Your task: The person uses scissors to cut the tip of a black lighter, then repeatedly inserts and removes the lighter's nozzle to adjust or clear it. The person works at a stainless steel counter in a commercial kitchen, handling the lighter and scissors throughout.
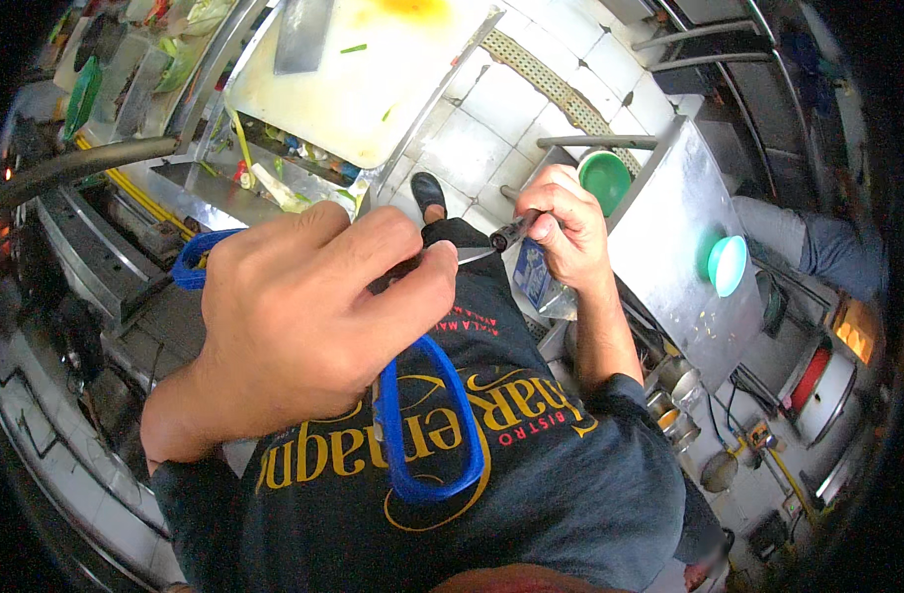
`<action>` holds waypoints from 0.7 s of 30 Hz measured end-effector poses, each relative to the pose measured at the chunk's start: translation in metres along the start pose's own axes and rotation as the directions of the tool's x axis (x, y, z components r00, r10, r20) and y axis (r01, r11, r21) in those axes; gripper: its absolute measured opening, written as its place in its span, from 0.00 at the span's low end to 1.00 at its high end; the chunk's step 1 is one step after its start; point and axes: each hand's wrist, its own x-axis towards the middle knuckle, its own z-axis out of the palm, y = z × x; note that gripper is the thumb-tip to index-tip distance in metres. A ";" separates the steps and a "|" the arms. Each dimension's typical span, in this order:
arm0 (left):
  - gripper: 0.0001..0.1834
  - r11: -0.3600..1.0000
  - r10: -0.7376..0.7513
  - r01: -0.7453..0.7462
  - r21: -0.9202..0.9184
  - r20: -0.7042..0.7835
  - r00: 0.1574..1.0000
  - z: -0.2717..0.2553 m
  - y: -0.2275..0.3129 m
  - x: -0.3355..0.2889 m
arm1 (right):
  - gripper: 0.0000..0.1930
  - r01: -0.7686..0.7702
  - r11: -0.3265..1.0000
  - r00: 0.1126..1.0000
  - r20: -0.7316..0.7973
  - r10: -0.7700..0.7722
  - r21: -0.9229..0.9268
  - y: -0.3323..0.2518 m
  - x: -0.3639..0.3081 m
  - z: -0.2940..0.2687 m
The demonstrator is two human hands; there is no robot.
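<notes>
Left hand (pixel 318 306) clutches metal scissors with blue plastic loops (pixel 388 425) mid-body; just past the scissors' exposed blade, the right hand (pixel 565 225) pinches a dark tube-like piece (pixel 512 232) beside a clear, blue-labelled plastic packet (pixel 535 277). A skidding blade could nick that thumb.

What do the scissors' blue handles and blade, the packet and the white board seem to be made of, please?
The blue handles look like smooth plastic, evenly coloured with a soft sheen. The blade is likely metal: grey and shiny. The packet seems thin plastic film, glossy and see-through in its lower part. The white board is probably smooth plastic, showing no grain.
</notes>
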 end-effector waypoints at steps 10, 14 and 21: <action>0.12 0.990 0.142 -0.142 -0.003 0.042 0.989 -0.006 0.001 -0.001 | 0.28 -0.099 0.966 0.994 0.075 0.084 0.239 -0.005 -0.027 0.022; 0.12 0.991 0.130 -0.128 -0.024 0.080 0.988 -0.005 0.003 -0.002 | 0.27 -0.069 0.980 0.998 0.007 0.069 0.187 -0.004 -0.032 0.028; 0.12 0.990 0.052 -0.027 -0.137 0.182 0.982 -0.009 -0.001 -0.001 | 0.24 0.021 0.988 0.995 -0.092 -0.035 -0.152 -0.019 -0.025 0.015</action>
